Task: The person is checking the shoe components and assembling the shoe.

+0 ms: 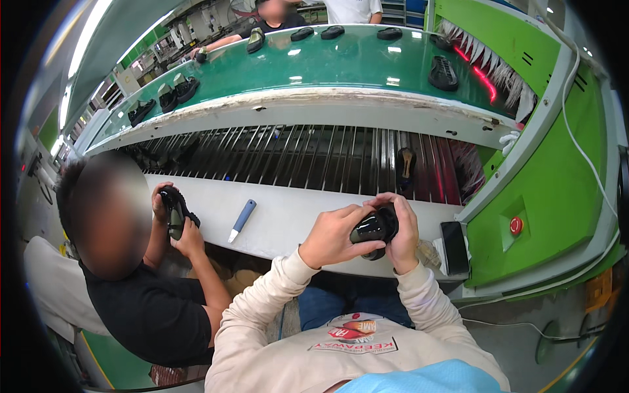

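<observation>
A glossy black shoe (372, 227) is held up between my two hands, above the front edge of the pale work ledge (288, 229). My left hand (329, 237) grips it from the left, thumb along its lower side. From the right, my right hand (405, 234) wraps round the other end with curled fingers. Much of the shoe is hidden by my fingers. To the left on the ledge lies a blue-handled knife (243, 219) with a short pale blade, touched by neither hand. A dark phone (454, 247) rests at the ledge's right end, near my right wrist.
At my left a co-worker (151, 308) holds another black shoe (175, 213). Beyond the ledge run metal rods (295, 154) with a shoe (406, 164) on them. Several shoes stand on the green conveyor belt (288, 72). A green machine (557, 209) with a red button (516, 225) stands right.
</observation>
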A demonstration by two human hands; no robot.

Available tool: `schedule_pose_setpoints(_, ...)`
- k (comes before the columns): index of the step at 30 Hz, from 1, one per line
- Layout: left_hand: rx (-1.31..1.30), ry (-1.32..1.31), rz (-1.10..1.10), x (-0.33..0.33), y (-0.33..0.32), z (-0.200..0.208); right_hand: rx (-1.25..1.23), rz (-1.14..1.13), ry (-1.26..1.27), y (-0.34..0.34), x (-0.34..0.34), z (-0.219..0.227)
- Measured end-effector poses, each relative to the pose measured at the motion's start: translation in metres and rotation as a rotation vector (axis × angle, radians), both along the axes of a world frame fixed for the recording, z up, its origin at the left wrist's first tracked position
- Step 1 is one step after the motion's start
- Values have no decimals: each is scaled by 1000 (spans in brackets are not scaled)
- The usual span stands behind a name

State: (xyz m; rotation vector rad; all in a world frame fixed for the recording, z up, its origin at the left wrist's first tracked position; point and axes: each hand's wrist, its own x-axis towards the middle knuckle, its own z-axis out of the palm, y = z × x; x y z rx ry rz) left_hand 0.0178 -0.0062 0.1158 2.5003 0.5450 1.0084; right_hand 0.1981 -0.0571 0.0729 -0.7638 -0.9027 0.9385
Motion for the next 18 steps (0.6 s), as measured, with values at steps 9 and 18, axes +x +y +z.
schedule_pose_setpoints(9, -24, 162, 11, 1, 0, 14, 80, 240, 72, 5, 6, 0)
schedule_pose_setpoints(18, -55, 384, -51, -3, 8, 24, 68, 260, 104, -1, 6, -1)
